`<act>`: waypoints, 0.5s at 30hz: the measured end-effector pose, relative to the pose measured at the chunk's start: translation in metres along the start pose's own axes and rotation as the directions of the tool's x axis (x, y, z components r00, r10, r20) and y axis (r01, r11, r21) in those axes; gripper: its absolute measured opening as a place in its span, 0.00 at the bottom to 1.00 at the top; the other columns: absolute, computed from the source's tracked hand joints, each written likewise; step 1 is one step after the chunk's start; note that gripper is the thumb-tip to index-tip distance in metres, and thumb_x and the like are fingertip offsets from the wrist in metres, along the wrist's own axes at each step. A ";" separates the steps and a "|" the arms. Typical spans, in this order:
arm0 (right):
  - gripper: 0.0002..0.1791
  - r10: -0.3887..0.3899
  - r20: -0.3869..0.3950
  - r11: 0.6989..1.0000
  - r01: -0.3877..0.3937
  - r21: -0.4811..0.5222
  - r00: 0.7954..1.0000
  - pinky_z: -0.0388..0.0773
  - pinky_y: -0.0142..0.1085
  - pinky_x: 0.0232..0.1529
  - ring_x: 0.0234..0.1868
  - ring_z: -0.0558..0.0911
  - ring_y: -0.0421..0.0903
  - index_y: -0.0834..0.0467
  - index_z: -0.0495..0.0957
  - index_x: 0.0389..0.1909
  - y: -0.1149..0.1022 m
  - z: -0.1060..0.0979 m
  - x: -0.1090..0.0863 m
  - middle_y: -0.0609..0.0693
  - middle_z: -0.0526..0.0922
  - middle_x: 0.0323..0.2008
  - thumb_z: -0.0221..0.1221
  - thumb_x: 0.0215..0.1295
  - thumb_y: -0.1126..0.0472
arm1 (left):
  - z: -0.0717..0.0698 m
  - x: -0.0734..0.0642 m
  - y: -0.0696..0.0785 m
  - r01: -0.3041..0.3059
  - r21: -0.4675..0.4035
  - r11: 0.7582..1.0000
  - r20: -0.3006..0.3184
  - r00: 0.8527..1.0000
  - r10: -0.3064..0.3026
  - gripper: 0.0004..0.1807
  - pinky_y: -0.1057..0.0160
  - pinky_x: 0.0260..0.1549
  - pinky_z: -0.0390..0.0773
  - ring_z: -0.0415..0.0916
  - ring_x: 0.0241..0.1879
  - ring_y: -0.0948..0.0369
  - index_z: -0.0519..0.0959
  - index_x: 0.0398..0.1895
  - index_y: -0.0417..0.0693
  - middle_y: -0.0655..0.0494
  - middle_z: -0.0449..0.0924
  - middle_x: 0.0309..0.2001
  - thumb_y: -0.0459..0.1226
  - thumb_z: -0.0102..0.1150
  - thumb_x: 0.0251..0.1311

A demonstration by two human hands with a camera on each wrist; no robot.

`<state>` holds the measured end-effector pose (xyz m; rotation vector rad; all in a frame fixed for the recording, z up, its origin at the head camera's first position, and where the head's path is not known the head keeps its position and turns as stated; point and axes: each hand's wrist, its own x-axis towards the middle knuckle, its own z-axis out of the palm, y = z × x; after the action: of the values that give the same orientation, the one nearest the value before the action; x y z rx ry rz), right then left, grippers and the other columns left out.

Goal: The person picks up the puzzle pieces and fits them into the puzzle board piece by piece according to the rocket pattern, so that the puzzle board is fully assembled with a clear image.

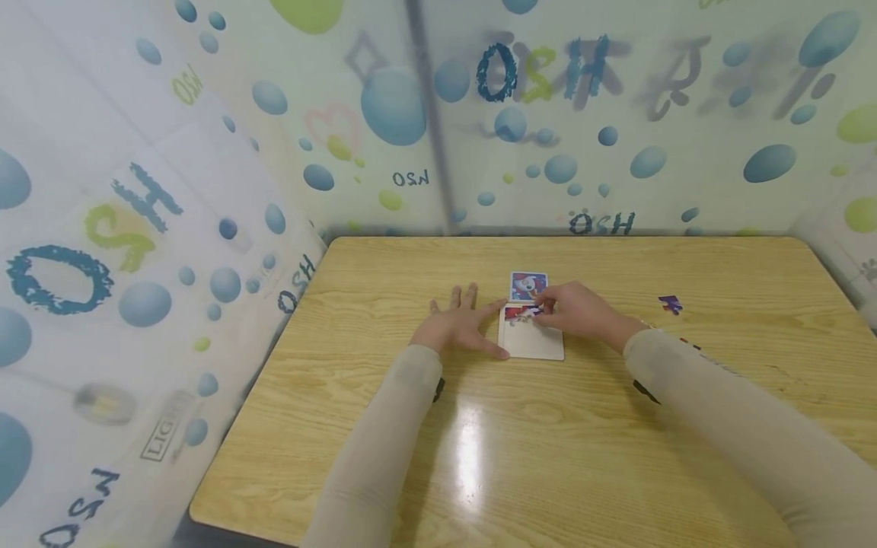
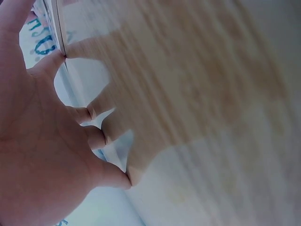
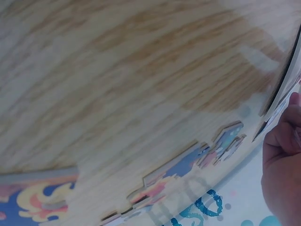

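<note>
You seem to be at the placing step, fitting a puzzle piece into the top of the pale puzzle board, which lies flat on the table in front of you. Your right hand has its fingers curled, thumb and forefinger appearing to pinch that piece over the board's upper part; the fingers cover most of it, so whether it is seated you cannot tell from here. Your left hand grips nothing: its fingers are spread, with thumb and forefinger against the board's left side, apparently bracing it. The next move likely calls for lining the piece up with the coloured strip, pressing it down level, then letting go without dragging its neighbours. The board sits almost square to you, its sides running away from you and its near edge left to right; which side is longer is hard to judge at this slant. The strip's long axis runs left to right along the far edge. The held piece's own axis is hidden. Just beyond the board, the picture card faces up, and loose pieces lie well off to your right.
</note>
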<state>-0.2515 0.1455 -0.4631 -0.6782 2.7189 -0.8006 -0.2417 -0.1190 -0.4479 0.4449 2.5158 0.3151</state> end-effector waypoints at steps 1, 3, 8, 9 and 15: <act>0.19 0.003 0.002 1.000 -0.003 -0.003 1.000 0.73 0.34 0.34 0.30 0.76 0.42 0.62 0.86 0.55 0.000 0.000 0.000 0.48 0.86 0.33 0.69 0.71 0.53 | 0.000 0.000 0.000 -0.001 -0.002 1.000 -0.001 1.000 0.001 0.62 0.19 0.75 0.24 0.15 0.85 0.38 0.43 0.85 0.86 0.47 0.18 0.88 0.75 0.68 0.50; 0.19 0.006 0.006 1.000 -0.006 -0.007 1.000 0.73 0.35 0.36 0.32 0.76 0.42 0.61 0.86 0.55 0.000 0.000 0.001 0.48 0.86 0.33 0.68 0.72 0.53 | 0.000 -0.001 0.000 -0.001 0.000 1.000 -0.005 1.000 0.001 0.62 0.19 0.75 0.24 0.15 0.85 0.38 0.43 0.85 0.86 0.47 0.18 0.88 0.75 0.68 0.51; 0.18 0.019 0.015 1.000 -0.019 -0.015 1.000 0.75 0.36 0.38 0.33 0.77 0.43 0.61 0.86 0.55 -0.001 0.001 0.001 0.48 0.86 0.34 0.68 0.72 0.54 | 0.001 -0.001 0.000 0.001 0.016 1.000 -0.014 1.000 -0.001 0.62 0.19 0.75 0.25 0.16 0.85 0.38 0.43 0.85 0.86 0.47 0.18 0.88 0.76 0.67 0.51; 0.18 0.020 0.016 1.000 -0.020 -0.017 1.000 0.74 0.36 0.38 0.33 0.77 0.43 0.60 0.86 0.55 -0.001 0.001 0.001 0.48 0.85 0.34 0.68 0.72 0.54 | 0.002 -0.001 0.000 0.000 0.018 1.000 -0.015 1.000 0.001 0.62 0.19 0.75 0.25 0.16 0.85 0.38 0.43 0.85 0.86 0.46 0.18 0.88 0.76 0.67 0.51; 0.17 0.017 0.022 1.000 -0.017 -0.015 1.000 0.74 0.36 0.38 0.32 0.76 0.43 0.62 0.86 0.54 -0.001 0.002 0.002 0.49 0.85 0.33 0.68 0.72 0.54 | 0.003 0.002 -0.002 -0.010 0.025 1.000 -0.014 1.000 0.011 0.62 0.18 0.74 0.25 0.15 0.85 0.37 0.43 0.85 0.86 0.46 0.17 0.87 0.77 0.66 0.50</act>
<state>-0.2521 0.1426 -0.4646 -0.6627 2.7093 -0.7652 -0.2422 -0.1194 -0.4517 0.4673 2.5340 0.2918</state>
